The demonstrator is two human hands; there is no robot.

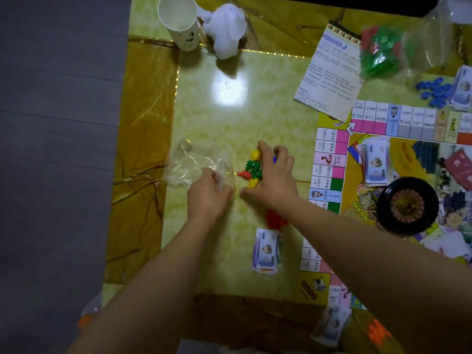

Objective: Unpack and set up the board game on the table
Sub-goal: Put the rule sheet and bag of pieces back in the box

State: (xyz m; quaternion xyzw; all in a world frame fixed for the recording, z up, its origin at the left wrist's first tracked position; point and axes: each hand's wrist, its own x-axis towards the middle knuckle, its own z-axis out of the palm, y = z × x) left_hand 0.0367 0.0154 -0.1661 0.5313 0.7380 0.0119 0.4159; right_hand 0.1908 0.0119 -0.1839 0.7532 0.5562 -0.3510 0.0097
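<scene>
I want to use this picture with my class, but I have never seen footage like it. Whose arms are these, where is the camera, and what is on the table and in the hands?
There is no machine: a person wears a camera on the head, looking down at their own arms. The left hand grips an empty clear plastic bag. The right hand reaches over small coloured playing pieces on the glossy table. To the right lie the game board, a black roulette wheel, stacks of play money, a rules sheet and a bag of red and green houses. A paper cup stands at the far edge.
</scene>
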